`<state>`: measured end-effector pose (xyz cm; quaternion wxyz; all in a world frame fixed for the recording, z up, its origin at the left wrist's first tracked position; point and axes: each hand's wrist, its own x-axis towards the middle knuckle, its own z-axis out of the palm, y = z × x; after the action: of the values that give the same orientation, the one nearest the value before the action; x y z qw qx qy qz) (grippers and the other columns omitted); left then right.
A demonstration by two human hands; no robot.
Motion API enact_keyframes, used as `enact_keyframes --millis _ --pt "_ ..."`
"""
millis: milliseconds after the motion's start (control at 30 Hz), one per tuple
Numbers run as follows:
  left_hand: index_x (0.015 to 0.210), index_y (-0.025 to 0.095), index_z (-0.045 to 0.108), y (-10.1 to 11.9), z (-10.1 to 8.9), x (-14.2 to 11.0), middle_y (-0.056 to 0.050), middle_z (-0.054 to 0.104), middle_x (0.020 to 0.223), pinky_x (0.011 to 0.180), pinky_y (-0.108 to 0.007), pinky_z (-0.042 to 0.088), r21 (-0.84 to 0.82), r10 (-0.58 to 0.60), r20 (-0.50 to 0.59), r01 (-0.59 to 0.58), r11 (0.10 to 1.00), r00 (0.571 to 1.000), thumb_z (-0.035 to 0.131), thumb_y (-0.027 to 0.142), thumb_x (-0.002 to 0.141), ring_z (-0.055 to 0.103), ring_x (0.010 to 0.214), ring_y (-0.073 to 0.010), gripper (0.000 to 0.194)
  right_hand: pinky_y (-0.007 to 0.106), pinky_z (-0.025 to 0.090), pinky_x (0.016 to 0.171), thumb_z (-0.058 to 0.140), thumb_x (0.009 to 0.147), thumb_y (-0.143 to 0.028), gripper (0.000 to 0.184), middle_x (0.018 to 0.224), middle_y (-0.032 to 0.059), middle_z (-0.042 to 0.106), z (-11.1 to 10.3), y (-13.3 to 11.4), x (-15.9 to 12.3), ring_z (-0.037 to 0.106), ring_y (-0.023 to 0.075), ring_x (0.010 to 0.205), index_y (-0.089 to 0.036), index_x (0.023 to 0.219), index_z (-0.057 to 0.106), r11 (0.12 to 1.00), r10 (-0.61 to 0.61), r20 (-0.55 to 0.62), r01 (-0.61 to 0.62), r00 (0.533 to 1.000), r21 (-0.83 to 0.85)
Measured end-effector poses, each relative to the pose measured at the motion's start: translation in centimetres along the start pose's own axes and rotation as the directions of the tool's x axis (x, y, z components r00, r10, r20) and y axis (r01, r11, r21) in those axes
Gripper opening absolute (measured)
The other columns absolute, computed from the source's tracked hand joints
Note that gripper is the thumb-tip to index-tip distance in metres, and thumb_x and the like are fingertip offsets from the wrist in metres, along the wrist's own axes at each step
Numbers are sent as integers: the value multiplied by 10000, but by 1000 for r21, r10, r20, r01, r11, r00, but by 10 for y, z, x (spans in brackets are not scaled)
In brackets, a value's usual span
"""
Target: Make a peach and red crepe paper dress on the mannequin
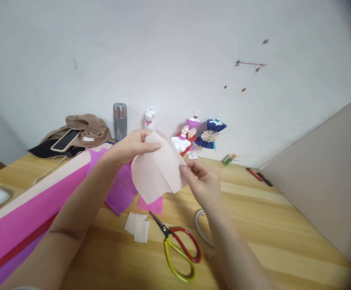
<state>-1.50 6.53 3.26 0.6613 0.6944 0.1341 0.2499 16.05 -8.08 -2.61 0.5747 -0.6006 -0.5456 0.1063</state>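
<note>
A pale pink sheet of paper (157,173), creased and with a curved edge, is held up above the table between both hands. My left hand (136,144) pinches its upper left part, thumb lying on the near face. At the right edge, my right hand (202,179) grips the paper between thumb and fingers. Below lie scissors (166,231) with one red and one yellow-green handle. Small pale paper scraps (140,227) sit left of the scissors, and a white roll of tape (200,229) is partly hidden by my right forearm.
Small mannequins dressed in paper (210,133) stand against the wall, beside a grey flask (120,123). Long pink, red and purple paper sheets (39,193) stretch along the left. A phone (65,140) rests on brown cloth (87,127). Far right are a glue stick (230,159) and dark pieces (264,179).
</note>
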Motion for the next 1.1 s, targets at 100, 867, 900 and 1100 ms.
enact_keyframes --millis 100,867,900,1100 --pt "840 91 695 1 -3 -1 -58 703 766 627 -221 493 47 26 -20 -25 999 999 836 405 666 646 695 -142 385 268 401 551 631 791 -368 195 619 -7 591 -4 0 2 508 127 570 -195 700 645 995 69 32 -72 997 76" --pt "841 113 708 1 -5 1 -19 667 712 579 -209 411 134 0 -152 20 991 988 755 267 661 590 628 -116 241 279 498 553 742 740 -317 132 689 2 673 -22 3 8 593 140 591 -229 832 708 954 139 12 -137 990 267" --pt "865 116 714 0 -6 1 -18 666 709 573 -207 407 118 10 -154 8 993 988 749 254 667 590 622 -116 244 282 507 566 743 745 -305 116 708 1 678 -22 5 8 602 142 610 -237 836 715 953 122 15 -121 992 276" --pt "922 130 732 -5 -11 5 -15 660 679 555 -207 415 -31 22 -183 -28 999 983 741 200 645 593 590 -118 286 303 538 659 747 734 -217 86 828 13 700 -23 5 9 648 167 759 -274 798 750 949 -52 10 46 999 312"
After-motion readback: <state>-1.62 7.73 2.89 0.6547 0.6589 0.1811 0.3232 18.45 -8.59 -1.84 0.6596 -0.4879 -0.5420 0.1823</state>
